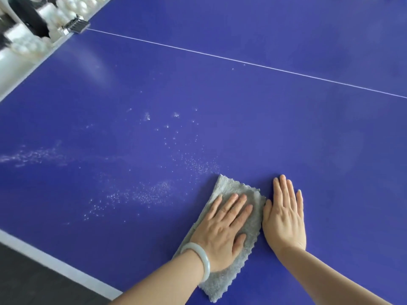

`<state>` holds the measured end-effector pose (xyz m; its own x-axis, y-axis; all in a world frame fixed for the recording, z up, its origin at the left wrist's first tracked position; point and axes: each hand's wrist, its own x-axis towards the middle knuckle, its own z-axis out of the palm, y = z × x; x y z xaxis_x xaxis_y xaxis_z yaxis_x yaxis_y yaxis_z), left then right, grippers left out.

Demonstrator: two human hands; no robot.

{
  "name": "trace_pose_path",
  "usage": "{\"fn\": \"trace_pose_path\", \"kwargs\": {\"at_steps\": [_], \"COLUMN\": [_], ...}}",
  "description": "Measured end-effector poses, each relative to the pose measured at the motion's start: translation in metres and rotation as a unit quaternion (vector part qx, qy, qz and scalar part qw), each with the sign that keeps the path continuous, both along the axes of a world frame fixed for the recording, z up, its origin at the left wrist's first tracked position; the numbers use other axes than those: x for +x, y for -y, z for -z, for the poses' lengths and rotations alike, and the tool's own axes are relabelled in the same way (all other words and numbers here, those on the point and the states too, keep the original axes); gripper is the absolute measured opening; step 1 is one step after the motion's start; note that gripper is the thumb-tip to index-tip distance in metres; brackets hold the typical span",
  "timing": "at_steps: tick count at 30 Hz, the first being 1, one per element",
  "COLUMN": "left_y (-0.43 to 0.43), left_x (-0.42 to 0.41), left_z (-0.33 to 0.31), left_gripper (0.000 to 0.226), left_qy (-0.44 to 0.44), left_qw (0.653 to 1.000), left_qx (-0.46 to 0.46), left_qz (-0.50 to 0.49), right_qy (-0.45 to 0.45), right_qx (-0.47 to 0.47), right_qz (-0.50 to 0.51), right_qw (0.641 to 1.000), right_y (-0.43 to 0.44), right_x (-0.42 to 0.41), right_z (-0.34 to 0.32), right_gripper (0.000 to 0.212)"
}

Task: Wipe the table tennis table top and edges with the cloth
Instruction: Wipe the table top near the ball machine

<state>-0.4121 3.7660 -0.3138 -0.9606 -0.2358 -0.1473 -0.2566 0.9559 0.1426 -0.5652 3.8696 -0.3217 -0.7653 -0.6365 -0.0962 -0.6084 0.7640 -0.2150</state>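
Observation:
A grey folded cloth (pixel 233 188) lies flat on the blue table tennis table top (pixel 242 106), near the lower middle of the head view. My left hand (pixel 222 230), with a pale bangle on its wrist, presses on the cloth with straight, spread fingers. Just right of the cloth, my right hand (pixel 285 216) rests flat on the bare table, fingers straight. White dust specks and smears (pixel 152 192) lie on the top to the left of the cloth and further out.
The table's white near edge stripe (pixel 52 263) runs along the lower left, with dark floor beyond it. A thin white line (pixel 242 61) crosses the top. A metal net clamp (pixel 76 25) sits at the far left edge, with white balls (pixel 72 5) behind it.

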Motion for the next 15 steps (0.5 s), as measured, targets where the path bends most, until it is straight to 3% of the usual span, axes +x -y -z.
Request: {"fn": "trace_pose_path", "kwargs": {"at_steps": [3,8,12,15], "left_y": [0.059,0.147,0.093,0.020], "left_x": [-0.012,-0.011,-0.011,-0.010], "left_z": [-0.002,-0.002,0.000,0.002], "left_gripper": [0.064,0.061,0.062,0.063], "left_qy": [0.001,0.021,0.000,-0.047], "left_qw": [0.999,0.967,0.953,0.972], "left_qx": [-0.041,-0.073,-0.044,-0.007], "left_qz": [0.029,-0.243,-0.301,-0.228], "right_qy": [-0.003,-0.007,-0.006,-0.002], "right_qx": [0.005,0.016,0.025,0.028], "right_qz": [0.004,0.009,0.016,0.017], "right_qw": [1.000,1.000,1.000,0.999], "right_y": [0.001,0.002,0.003,0.003], "right_x": [0.002,0.004,0.004,0.004], "right_z": [-0.002,-0.002,-0.003,-0.004], "right_gripper": [0.064,0.065,0.059,0.060]}}
